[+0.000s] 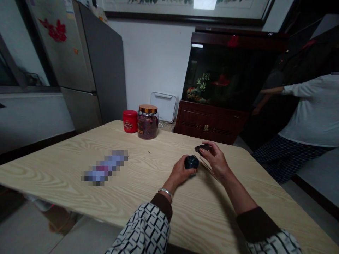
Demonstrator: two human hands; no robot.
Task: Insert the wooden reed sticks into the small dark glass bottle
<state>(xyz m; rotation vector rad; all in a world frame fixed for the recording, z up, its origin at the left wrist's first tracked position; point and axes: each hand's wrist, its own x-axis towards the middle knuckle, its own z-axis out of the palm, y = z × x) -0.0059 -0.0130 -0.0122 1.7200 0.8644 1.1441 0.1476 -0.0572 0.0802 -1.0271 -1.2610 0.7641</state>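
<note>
Left hand (179, 174) closed around a dark round object (191, 162); right hand (215, 160) pinching a flat black piece (202, 148); thin sticks (209, 170) lying loose on the table (148, 187), nothing joined.

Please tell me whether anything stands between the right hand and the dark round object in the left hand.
Nothing visible does: the dark round object sits just beside the right hand, which pinches a dark flat piece; thin sticks lie on the table below.
</note>
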